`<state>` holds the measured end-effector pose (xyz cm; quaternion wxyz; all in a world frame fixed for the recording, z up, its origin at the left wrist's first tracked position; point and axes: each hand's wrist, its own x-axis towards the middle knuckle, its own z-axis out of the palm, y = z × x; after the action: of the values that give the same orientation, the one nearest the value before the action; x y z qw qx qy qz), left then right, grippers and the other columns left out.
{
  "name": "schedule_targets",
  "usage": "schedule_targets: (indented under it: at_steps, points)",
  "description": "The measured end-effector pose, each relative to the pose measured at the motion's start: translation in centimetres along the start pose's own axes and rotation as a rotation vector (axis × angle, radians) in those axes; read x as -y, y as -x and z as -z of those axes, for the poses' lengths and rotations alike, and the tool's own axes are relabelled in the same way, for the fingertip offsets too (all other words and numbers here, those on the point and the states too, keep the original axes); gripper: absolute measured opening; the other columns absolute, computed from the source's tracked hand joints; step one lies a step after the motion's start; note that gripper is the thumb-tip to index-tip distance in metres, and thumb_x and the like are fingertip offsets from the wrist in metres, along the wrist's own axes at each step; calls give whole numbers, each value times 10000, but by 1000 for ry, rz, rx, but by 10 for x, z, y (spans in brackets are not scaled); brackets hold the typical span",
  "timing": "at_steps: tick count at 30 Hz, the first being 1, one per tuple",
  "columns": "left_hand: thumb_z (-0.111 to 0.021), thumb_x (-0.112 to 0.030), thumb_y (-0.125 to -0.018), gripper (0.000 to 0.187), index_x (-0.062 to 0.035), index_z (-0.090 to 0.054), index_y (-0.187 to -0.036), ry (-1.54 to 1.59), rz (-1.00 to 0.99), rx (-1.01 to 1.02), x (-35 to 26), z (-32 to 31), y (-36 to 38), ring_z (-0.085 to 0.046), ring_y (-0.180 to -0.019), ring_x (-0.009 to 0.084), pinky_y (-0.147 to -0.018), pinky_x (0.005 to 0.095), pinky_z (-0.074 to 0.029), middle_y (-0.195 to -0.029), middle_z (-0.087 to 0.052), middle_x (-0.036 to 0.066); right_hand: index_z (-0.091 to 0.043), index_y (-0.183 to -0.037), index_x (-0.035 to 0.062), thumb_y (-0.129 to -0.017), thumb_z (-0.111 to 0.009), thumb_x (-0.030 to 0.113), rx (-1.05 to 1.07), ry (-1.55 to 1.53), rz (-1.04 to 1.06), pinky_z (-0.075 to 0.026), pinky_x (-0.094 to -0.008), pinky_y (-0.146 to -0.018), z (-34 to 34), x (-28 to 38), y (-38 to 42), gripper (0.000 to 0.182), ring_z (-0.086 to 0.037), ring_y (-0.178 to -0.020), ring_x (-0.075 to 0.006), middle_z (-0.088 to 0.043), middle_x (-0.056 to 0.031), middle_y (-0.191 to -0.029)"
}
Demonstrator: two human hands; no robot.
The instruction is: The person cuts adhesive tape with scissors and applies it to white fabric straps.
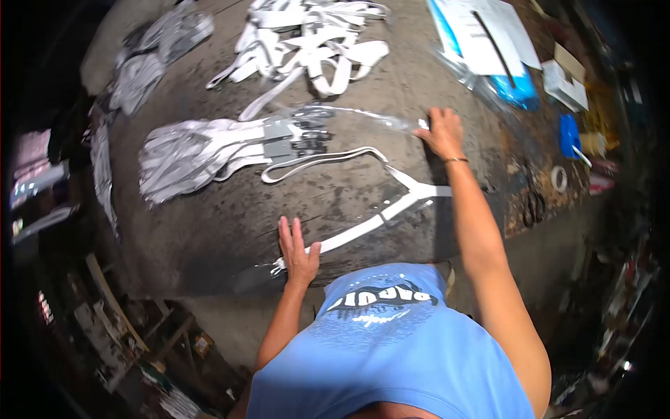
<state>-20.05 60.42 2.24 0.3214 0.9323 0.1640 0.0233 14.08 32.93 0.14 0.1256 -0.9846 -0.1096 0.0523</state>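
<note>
A pair of white Y-shaped suspenders [359, 229] lies stretched across the dark worktable, with one thinner strap looping back to the left. My left hand [300, 257] rests flat near its lower left end, fingers spread, the thumb at the strap. Farther up and to the right, my right hand [444, 133] has its thumb and fingers at the end of a strip of clear plastic [391, 122], seemingly pinching it. This plastic runs left toward a bundle of white suspenders [202, 153] with grey cards [279, 140] and clips at its right end.
A loose heap of white straps [314, 42] lies at the far side. Plastic-wrapped bundles [150, 59] sit at the far left. To the right are papers [488, 35] on blue packaging, a small white box [565, 87], a tape roll [558, 179] and black scissors [534, 206].
</note>
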Motion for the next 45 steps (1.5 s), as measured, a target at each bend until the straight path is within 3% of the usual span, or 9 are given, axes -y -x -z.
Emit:
schedule_targets:
  at_steps: [9, 15, 17, 18, 20, 22, 28, 41, 45]
  points:
    - [-720, -251, -809, 692, -14, -415, -1383, 91, -314, -48, -59, 17, -87, -234, -1393, 442, -1119, 494, -232, -1485, -269, 279, -502, -863, 87, -792, -630, 109, -78, -167, 385, -293, -619, -1028, 40, 22, 29, 148, -584, -820, -305, -561, -77, -785]
    - [-754, -327, -771, 633, -83, -528, -1309, 39, -606, -34, -151, 48, -169, -393, -1334, 342, -1130, 539, -185, -1409, -449, 156, -473, -867, 85, -708, -673, -42, -17, -384, 812, -336, -560, -1030, 123, 111, 88, 286, -556, -722, -247, -489, -33, -729]
    - [-743, -333, -777, 466, -137, -624, -1183, 126, -454, 441, -150, 48, -176, -566, -1144, 245, -1130, 558, -175, -1133, -640, 77, -507, -938, 85, -708, -683, -47, -134, -380, 858, -348, -541, -1027, 132, 113, 98, 319, -531, -689, -220, -476, -26, -734]
    - [-723, -319, -796, 253, -140, -675, -969, 132, -535, 376, -144, 47, -172, -629, -918, 202, -1129, 551, -196, -836, -656, 14, -514, -1002, 87, -718, -694, -3, -72, -362, 821, -358, -543, -1010, 140, 111, 102, 347, -563, -804, -243, -535, -40, -850]
    - [-720, -311, -797, 217, -131, -663, -905, 100, -580, 328, -135, 54, -161, -625, -894, 202, -1124, 547, -208, -800, -638, 9, -520, -1101, 95, -739, -714, 71, 40, -342, 757, -367, -519, -987, 159, 108, 110, 411, -585, -991, -274, -610, -56, -1014]
    - [-722, -277, -793, 187, -116, -626, -795, 75, -623, 237, -123, 63, -148, -618, -855, 195, -1108, 533, -244, -752, -606, -1, -583, -961, 62, -725, -746, 120, 230, -385, 654, -449, -414, -784, 174, 98, 107, 293, -586, -821, -266, -602, -93, -886]
    - [-713, -255, -794, 184, -106, -615, -748, 53, -491, 86, -102, 94, -113, -621, -845, 206, -1078, 543, -276, -745, -617, 12, -550, -819, 36, -806, -706, 128, 424, -791, 376, -368, -223, -583, 185, 93, 106, 182, -436, -690, -44, -473, 38, -742]
    - [-746, -349, -758, 271, -131, -695, -910, -21, -198, -65, -41, 129, -59, -599, -1028, 229, -1113, 548, -189, -978, -658, 31, -600, -912, 15, -856, -641, -19, 378, -1047, 554, -448, -199, -688, 187, 164, 104, 77, -526, -778, -36, -572, 33, -829]
    - [-727, -406, -799, 419, -87, -686, -1068, 207, -413, -427, -100, 134, -77, -575, -1122, 245, -1063, 473, -310, -1115, -653, 74, -634, -907, 10, -842, -654, -2, 365, -765, 749, -486, -248, -731, 198, 210, 113, 69, -574, -811, -75, -609, 0, -825]
